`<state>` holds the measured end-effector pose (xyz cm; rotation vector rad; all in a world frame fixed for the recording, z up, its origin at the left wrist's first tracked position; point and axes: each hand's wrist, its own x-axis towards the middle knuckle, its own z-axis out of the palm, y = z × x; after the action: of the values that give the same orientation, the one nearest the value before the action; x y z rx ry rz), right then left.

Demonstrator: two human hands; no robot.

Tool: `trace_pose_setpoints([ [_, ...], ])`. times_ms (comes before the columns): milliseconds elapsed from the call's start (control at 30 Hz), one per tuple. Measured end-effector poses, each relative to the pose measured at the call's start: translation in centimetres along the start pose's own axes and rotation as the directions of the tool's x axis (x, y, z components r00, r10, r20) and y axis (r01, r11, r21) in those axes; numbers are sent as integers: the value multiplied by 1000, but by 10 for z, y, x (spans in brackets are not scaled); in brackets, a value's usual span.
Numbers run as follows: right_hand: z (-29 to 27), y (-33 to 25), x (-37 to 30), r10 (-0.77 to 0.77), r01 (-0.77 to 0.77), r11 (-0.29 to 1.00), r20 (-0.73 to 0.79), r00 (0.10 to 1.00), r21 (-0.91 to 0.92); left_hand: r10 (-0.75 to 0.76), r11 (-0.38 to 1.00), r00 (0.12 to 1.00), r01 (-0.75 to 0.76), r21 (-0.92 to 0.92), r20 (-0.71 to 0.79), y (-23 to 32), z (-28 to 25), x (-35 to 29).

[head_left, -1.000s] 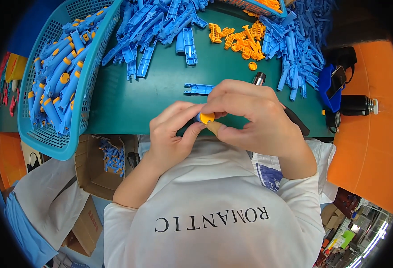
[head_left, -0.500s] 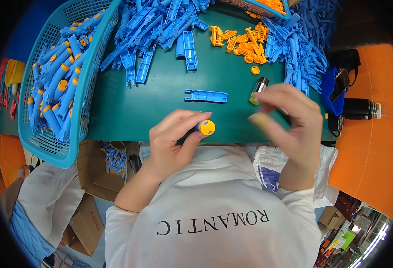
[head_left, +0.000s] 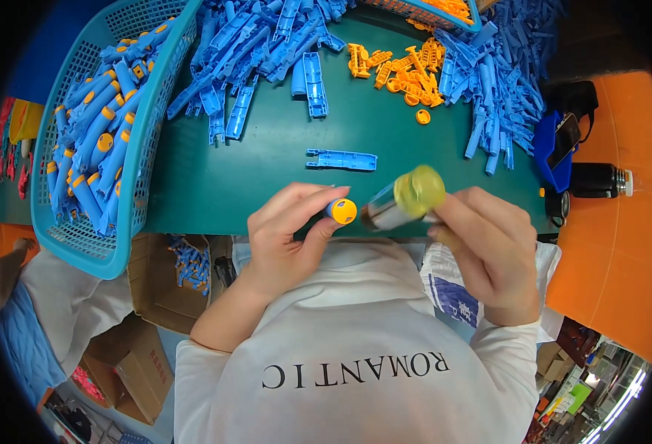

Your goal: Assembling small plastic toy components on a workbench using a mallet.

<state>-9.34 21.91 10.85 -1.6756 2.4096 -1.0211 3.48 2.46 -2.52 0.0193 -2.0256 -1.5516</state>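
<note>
My left hand is closed round a blue tube, its orange cap facing up and most of its body hidden by my fingers. In my right hand is a small mallet, slightly blurred, with a yellow-green face, a silvery middle and a dark end. Its head is tilted just to the right of the capped tube, and the two look apart. Beyond my hands a single blue half-shell lies on the green table.
A blue basket of orange-capped blue tubes stands at the left. Blue half-shells are heaped at the back, with orange parts and more blue pieces to the right. A black bottle lies far right.
My right hand has picked the mallet up from the table and brought it down and left beside the tube. My left hand keeps its hold almost unmoved.
</note>
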Motion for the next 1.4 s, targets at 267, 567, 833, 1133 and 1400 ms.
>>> trace_pose_setpoints([
  [267, 18, 6, 5, -327, 312, 913, -11, 945, -263, -17, 1000, 1000, 18, -25, 13, 1, 1, 0],
  [567, 8, 21, -10, -28, -10, 971, -156, 987, -238, -2, 1000, 1000, 2, 2, -17, 7, 0, -1],
  [833, 36, 94, -58, 226, -319, 889, -291, 930, -328, 520, 285, 796, 181, 941, -311, 53, -136, 63],
  [1133, 33, 96, -5, 126, -215, 943, -323, 938, -255, 118, 679, 950, -291, 674, 290, 1, -20, 46],
  [1400, 50, 125, 63, 89, -155, 852, -155, 984, -500, 48, 882, 976, -141, 450, 211, 4, 1, 29],
])
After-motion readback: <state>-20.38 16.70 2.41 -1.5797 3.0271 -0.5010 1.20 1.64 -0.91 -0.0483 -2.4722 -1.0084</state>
